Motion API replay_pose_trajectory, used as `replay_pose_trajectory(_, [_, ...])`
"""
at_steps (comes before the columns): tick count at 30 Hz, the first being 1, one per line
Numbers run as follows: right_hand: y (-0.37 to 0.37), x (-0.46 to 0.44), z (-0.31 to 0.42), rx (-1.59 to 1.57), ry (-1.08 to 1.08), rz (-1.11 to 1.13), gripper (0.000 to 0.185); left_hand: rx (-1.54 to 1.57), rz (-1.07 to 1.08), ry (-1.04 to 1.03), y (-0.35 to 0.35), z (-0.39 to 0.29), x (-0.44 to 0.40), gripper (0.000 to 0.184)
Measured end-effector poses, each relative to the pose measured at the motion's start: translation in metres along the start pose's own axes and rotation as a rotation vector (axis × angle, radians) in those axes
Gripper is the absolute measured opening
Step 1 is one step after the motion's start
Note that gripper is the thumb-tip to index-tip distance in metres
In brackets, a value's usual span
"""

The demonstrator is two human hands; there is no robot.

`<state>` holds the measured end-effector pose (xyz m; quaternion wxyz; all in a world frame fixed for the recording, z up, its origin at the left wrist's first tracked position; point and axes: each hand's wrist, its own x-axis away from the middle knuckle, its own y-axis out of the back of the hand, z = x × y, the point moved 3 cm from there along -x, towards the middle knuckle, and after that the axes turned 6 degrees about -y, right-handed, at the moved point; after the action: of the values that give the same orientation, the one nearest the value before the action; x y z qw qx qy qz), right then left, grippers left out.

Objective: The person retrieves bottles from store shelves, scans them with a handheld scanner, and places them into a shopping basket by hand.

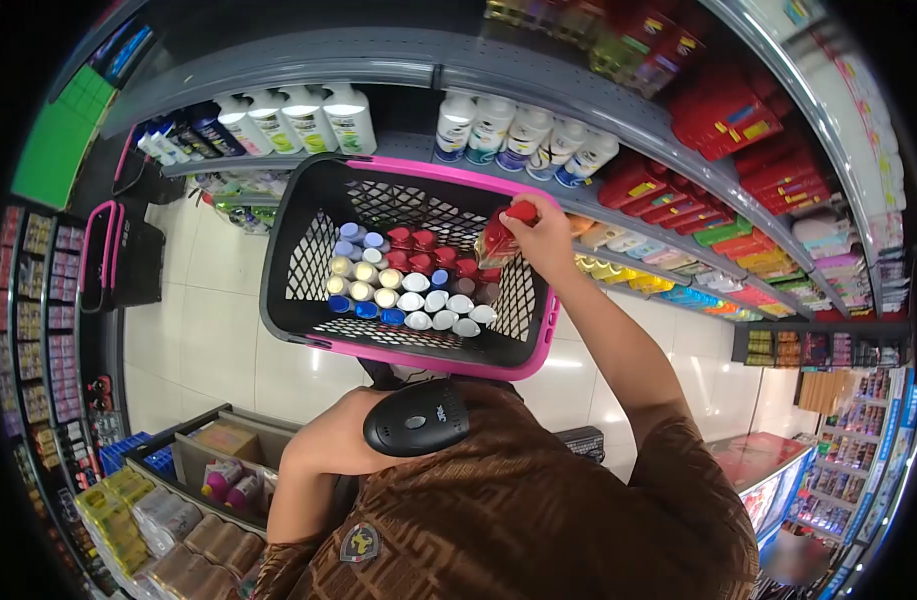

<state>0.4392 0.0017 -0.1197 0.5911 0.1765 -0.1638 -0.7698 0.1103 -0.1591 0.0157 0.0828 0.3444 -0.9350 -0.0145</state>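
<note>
My right hand (543,238) is closed around the red top of a bottle (496,240) with a reddish body and clear lower part. It holds the bottle tilted at the right end of a black plastic basket (308,225) with a pink rim. Rows of capped bottles stand inside: red-capped ones (421,240), cream-capped ones (386,298), white-capped ones (443,318) and blue-capped ones (365,310). My left arm bends in front of my body. A black rounded device (415,418) hides most of my left hand (353,418), so its fingers do not show.
Grey shelves (358,70) run behind the basket, with white pump bottles (308,120), more white bottles (526,135) and red packages (718,115). Another black basket (138,255) stands on the left. A bin of wrapped goods (178,520) is at lower left.
</note>
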Motion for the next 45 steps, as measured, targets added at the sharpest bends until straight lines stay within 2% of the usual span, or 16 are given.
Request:
replay_pose_trajectory(1, [-0.011,-0.007,-0.01,0.243,0.011,-0.026,0.037,0.007,-0.012,-0.01,0.008,0.003,0.008,0.04])
replay_pose_trajectory(2, [-0.025,-0.014,-0.032,0.288,0.0,-0.052,0.038,0.022,-0.025,0.009,0.015,0.007,0.018,0.04])
replay_pose_trajectory(9, [-0.086,-0.011,-0.099,0.346,-0.196,-0.122,0.042,0.098,-0.077,0.138,0.065,0.032,0.071,0.041])
replay_pose_trajectory(18, [-0.139,-0.003,-0.157,0.36,-0.269,-0.051,0.043,0.054,0.033,0.334,0.13,0.049,0.089,0.041])
replay_pose_trajectory(21, [-0.142,-0.001,-0.181,0.52,-0.285,-0.051,0.055,0.031,0.06,0.321,0.14,0.046,0.079,0.038])
replay_pose_trajectory(22, [-0.143,0.001,-0.187,0.48,-0.441,-0.011,0.058,0.04,0.051,0.3,0.142,0.045,0.075,0.038])
replay_pose_trajectory(25, [-0.147,0.006,-0.19,0.531,-0.461,0.101,0.054,0.057,0.115,0.324,0.148,0.055,0.069,0.036])
replay_pose_trajectory(26, [-0.147,0.01,-0.187,0.55,-0.456,0.204,0.06,0.06,0.123,0.318,0.148,0.054,0.065,0.036])
replay_pose_trajectory(27, [-0.145,0.016,-0.183,0.557,-0.455,0.198,0.06,0.076,0.119,0.333,0.147,0.053,0.06,0.036])
replay_pose_trajectory(29, [-0.15,0.022,-0.176,0.794,-0.303,0.219,0.071,0.089,0.102,0.343,0.145,0.053,0.054,0.036])
replay_pose_trajectory(30, [-0.152,0.024,-0.173,0.794,-0.292,0.223,0.071,0.088,0.085,0.337,0.142,0.055,0.052,0.035])
replay_pose_trajectory(32, [-0.156,0.028,-0.171,0.784,-0.485,0.393,0.081,0.088,0.059,0.338,0.137,0.057,0.047,0.035])
replay_pose_trajectory(35, [-0.167,0.033,-0.175,0.947,-0.494,0.46,0.087,0.142,0.052,0.399,0.127,0.054,0.043,0.035])
replay_pose_trajectory(38, [-0.167,0.035,-0.178,0.93,-0.496,0.452,0.089,0.064,0.029,0.447,0.116,0.04,0.029,0.034])
replay_pose_trajectory(40, [-0.166,0.029,-0.177,0.949,-0.483,0.465,0.089,0.087,-0.047,0.39,0.109,0.034,0.023,0.032])
replay_pose_trajectory(45, [-0.164,0.035,-0.171,0.949,-0.526,0.504,0.093,0.069,-0.025,0.388,0.103,0.036,0.011,0.032])
